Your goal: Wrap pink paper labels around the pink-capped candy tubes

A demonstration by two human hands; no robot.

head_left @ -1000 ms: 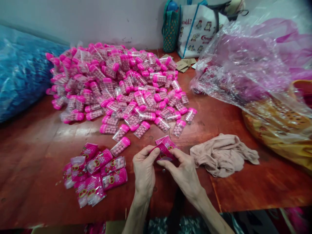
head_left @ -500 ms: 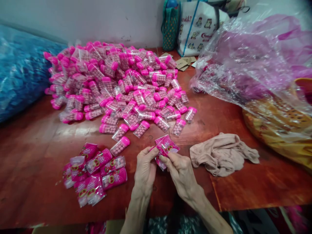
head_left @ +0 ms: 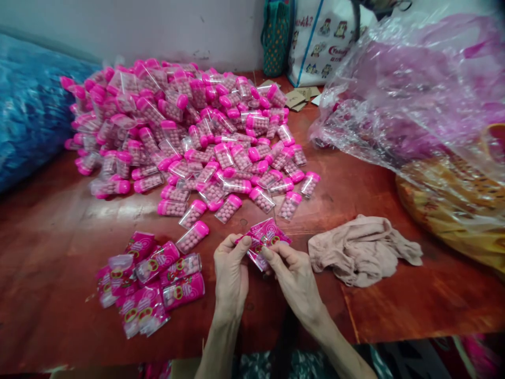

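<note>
Left hand (head_left: pixel 232 268) and right hand (head_left: pixel 294 271) both have fingertips pinching shiny pink printed plastic film (head_left: pixel 271 230), near centre, left of the crumpled beige cloth (head_left: pixel 363 250). Stuff looks flimsy tbh: uneven tugging could crease or split it.

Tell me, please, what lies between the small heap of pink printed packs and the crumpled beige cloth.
In the head view, the person's left hand and right hand are there, both holding glossy pink printed film.
</note>
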